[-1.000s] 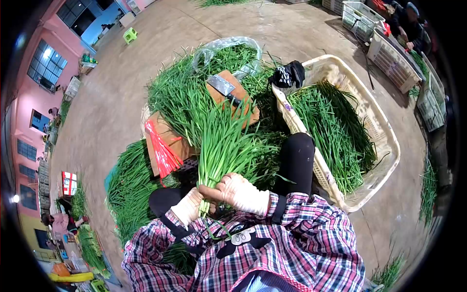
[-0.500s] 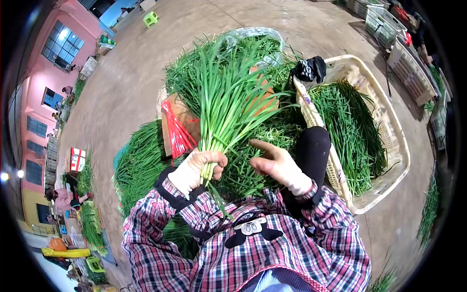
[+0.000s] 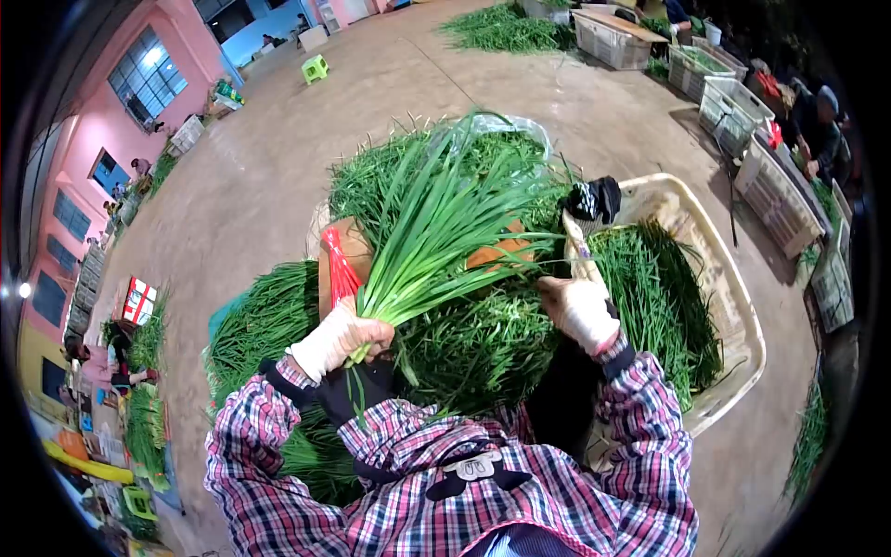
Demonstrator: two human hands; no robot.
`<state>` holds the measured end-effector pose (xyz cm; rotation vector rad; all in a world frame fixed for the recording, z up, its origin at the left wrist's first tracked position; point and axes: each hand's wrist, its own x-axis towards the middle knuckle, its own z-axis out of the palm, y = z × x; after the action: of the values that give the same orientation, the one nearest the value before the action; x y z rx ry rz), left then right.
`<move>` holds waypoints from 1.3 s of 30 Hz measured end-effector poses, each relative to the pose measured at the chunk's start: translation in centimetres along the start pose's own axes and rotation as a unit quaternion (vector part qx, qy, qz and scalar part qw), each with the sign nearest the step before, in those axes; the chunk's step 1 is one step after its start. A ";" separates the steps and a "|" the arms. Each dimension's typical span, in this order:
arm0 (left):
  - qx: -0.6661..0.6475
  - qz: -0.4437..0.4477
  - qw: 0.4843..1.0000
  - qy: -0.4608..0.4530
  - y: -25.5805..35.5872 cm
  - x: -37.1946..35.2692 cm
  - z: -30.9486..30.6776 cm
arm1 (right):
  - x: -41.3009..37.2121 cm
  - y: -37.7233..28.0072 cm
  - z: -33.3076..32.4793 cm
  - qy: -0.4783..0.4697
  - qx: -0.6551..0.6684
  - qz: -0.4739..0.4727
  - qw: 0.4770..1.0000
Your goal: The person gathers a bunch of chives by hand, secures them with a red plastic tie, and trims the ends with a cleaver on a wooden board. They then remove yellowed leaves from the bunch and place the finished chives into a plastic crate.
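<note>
My left hand (image 3: 345,336), in a whitish glove with bare fingertips, is closed round the pale stem ends of a bunch of garlic chives (image 3: 427,255). Its green leaves fan out away from me and to the right. My right hand (image 3: 577,311), gloved likewise, has its fingers pinched together by the rightmost leaf tips, beside the crate's near wall; what is between them is too small to make out. Under the bunch lies a heap of loose greens (image 3: 483,348). Red plastic ties (image 3: 342,269) rest on brown cardboard (image 3: 351,239) behind my left hand.
A cream plastic crate (image 3: 742,320) with chives (image 3: 654,306) stands at my right, a black bag (image 3: 594,199) on its corner. More chives (image 3: 264,320) lie at left. A green stool (image 3: 315,69) stands farther off. Crates (image 3: 780,200) and a person (image 3: 819,125) are at far right.
The bunch has tipped to the right in my left hand and its leaves have spread. My right hand has moved outward to the right, and its fingers have closed. The view has tilted up.
</note>
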<state>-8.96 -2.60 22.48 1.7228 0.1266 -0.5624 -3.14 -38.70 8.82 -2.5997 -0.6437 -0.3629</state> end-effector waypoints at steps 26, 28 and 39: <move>0.725 0.376 0.560 0.137 -2.2 6.5 8.2 | 3.6 -7.8 4.8 0.208 0.941 0.010 0.266; 0.625 0.378 0.672 0.118 -1.9 5.1 7.6 | 3.6 -6.3 5.0 0.309 0.897 0.043 0.312; 0.498 0.203 0.835 0.114 -10.5 4.8 2.4 | 3.5 1.3 1.2 0.260 0.906 0.055 0.329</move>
<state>-9.47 -3.39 10.73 2.7346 -0.4425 -0.0592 0.68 -37.80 8.51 -0.1814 -0.1737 -0.1303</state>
